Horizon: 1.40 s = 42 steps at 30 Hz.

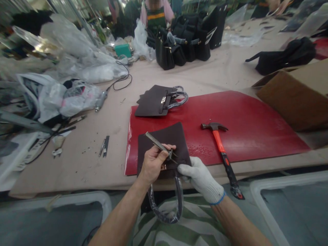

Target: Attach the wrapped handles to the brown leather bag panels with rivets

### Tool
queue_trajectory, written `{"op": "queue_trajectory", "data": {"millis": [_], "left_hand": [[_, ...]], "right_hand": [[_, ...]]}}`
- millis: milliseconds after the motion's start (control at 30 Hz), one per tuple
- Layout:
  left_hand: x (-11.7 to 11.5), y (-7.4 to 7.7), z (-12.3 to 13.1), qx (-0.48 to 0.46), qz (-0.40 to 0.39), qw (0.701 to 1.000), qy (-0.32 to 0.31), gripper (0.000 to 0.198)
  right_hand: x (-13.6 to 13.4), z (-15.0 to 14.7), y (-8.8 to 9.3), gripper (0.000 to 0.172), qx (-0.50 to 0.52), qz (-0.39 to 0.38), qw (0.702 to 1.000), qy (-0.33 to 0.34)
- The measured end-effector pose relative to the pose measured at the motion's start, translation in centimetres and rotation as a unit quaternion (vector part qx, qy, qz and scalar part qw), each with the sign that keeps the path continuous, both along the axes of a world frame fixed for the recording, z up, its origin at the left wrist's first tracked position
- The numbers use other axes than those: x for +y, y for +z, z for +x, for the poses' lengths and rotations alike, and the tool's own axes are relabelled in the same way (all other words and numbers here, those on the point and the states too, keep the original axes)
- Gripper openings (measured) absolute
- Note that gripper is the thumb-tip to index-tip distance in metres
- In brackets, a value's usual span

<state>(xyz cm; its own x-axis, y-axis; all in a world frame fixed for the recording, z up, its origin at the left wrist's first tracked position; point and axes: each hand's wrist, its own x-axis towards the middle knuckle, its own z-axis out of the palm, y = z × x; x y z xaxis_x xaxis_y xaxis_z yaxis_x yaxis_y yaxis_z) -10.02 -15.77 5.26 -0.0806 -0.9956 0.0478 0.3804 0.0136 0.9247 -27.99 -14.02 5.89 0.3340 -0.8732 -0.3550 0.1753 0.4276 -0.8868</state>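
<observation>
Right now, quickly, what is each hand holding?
Left hand: closed around a slim grey metal tool.
Right hand, in a white knit glove: closed on the top edge of the dark brown leather handbag.

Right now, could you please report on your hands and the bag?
Left hand shut on flat grey metal tool. White-gloved right hand grips dark brown leather handbag on red mat. Orange-handled hammer lies apart, to the right.
</observation>
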Motion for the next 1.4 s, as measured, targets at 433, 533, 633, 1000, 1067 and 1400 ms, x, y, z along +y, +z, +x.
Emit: {"op": "queue_trajectory", "data": {"millis": [433,533,633,1000,1067,1400], "left_hand": [[-0.1,0.6,0.0,-0.036,-0.005,0.999,0.027,0.020],[-0.1,0.7,0.0,-0.033,0.023,0.998,0.039,0.023],[-0.1,0.8,0.0,-0.028,0.048,0.998,0.039,0.026],[-0.2,1.0,0.0,-0.097,0.008,0.994,0.044,0.022],[-0.2,1.4,0.0,-0.125,-0.012,0.991,0.042,0.022],[-0.6,2.1,0.0,-0.190,-0.050,0.979,0.049,0.013]], "right_hand": [[-1.1,0.6,0.4,0.037,-0.012,0.019,1.000,0.004],[-1.1,0.6,0.2,0.035,-0.007,0.022,1.000,0.006],[-1.1,0.5,0.2,0.034,0.000,0.026,1.000,0.008],[-1.4,0.8,0.6,0.037,0.004,0.043,0.999,0.005],[-1.4,0.9,0.6,0.037,0.008,0.043,0.999,0.006],[-1.5,0.3,1.0,0.028,0.014,-0.023,0.998,0.060]]}}
